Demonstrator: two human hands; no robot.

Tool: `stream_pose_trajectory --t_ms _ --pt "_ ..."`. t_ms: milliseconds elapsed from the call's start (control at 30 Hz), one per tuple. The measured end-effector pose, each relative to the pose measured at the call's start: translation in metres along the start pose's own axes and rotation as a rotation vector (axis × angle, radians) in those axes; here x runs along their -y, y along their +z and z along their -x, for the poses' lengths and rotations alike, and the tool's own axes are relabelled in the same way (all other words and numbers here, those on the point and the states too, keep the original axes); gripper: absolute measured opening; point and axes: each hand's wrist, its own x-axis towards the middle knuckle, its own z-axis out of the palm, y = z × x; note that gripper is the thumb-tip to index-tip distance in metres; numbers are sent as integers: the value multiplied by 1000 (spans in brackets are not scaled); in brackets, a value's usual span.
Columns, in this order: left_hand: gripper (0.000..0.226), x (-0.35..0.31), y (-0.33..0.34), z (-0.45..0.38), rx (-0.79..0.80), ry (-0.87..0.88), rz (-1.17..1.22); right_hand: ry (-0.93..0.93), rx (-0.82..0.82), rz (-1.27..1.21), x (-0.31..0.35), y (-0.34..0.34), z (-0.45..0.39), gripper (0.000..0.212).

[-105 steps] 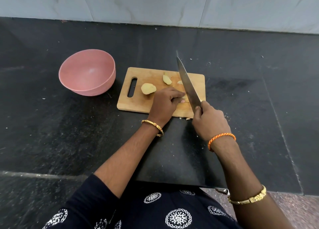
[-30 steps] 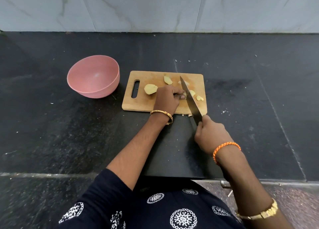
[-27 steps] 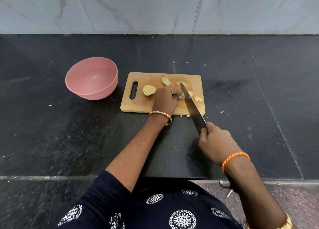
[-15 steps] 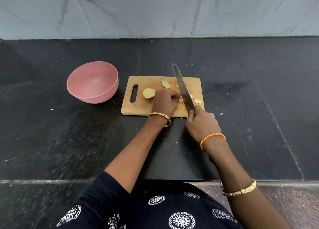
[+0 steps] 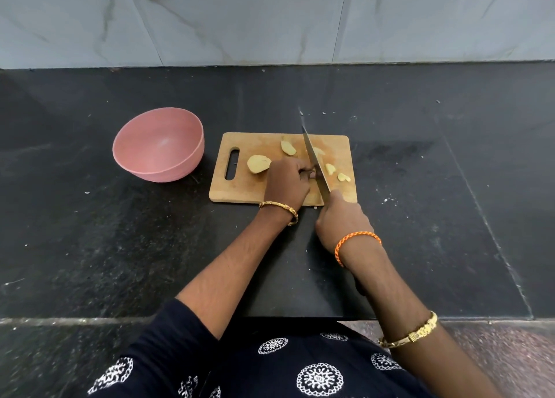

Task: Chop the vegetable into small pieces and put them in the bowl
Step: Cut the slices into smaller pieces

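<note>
Right hand [image 5: 341, 217]: fingers wrapped round the long steel knife [image 5: 315, 163]'s handle, blade angled over the wooden chopping board [image 5: 240, 187];
Left hand [image 5: 286, 184]: fingers curled, pinning a pale vegetable piece, mostly hidden;
Cut pale slices [image 5: 259, 164]: scattered on the board;
Pink plastic bowl [image 5: 158, 144]: left, apart.

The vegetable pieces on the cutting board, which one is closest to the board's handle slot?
The biggest piece, lying just right of the handle slot and touching the left hand. The other loose pieces lie farther right.
</note>
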Motion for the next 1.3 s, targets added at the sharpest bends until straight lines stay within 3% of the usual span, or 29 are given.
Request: stream_pose_trajectory --t_ms 233,367,533,767,933,1300 --pt "16 -6 0 -3 11 -43 -44 35 95 35 -16 -9 19 21" --pt "15 -7 -8 -10 73 -20 -148 -1 60 -103 -34 -26 34 22" --pt "17 -11 -18 -36 26 60 -270 -12 47 -196 -38 -37 15 25" --pt "26 -8 -3 -61 238 134 -413 9 11 -203 -27 -34 -20 31" --pt "17 -6 2 -60 142 71 -325 22 37 -171 -17 -31 -28 30" --pt "16 -9 10 -71 120 -53 -347 59 184 23 -8 -39 -30 31"
